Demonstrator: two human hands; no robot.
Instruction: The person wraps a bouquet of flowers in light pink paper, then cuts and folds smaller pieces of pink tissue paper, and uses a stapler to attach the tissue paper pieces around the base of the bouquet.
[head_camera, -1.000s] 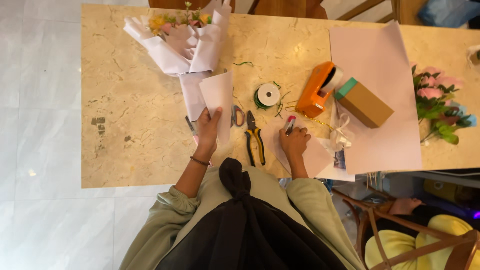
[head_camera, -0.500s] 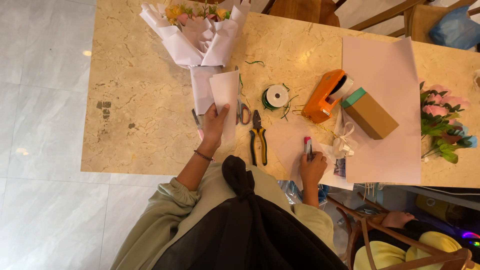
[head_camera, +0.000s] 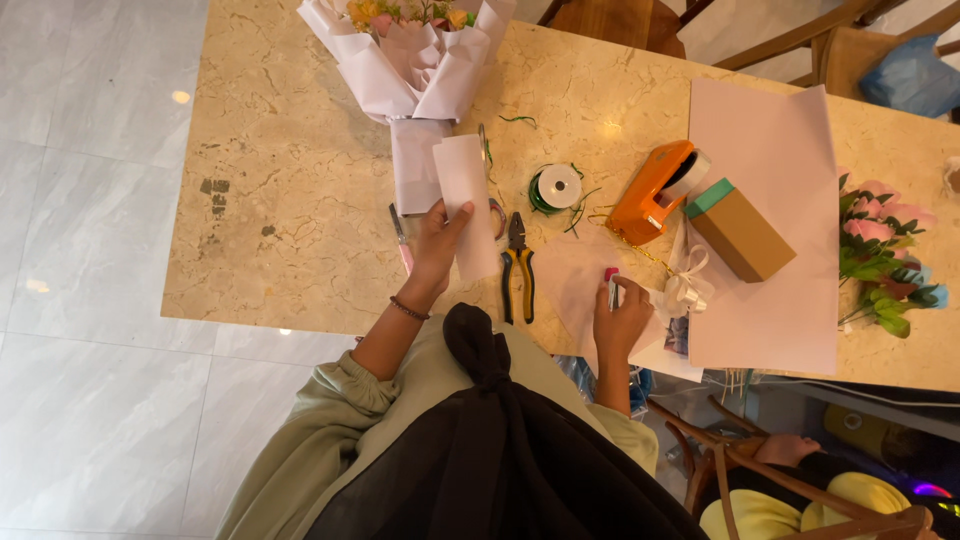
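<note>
White paper strip (head_camera: 468, 205) pinched in my left hand (head_camera: 437, 240), held over the marble table (head_camera: 290, 200) just below the wrapped bouquet (head_camera: 415, 60). My right hand (head_camera: 620, 315) grips a small red-tipped tool (head_camera: 611, 283) on pink paper (head_camera: 575, 285), pliers (head_camera: 518, 265) between hands.

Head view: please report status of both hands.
Left hand holds white paper strip. Right hand grips small pink-tipped tool. Pliers between them.
</note>
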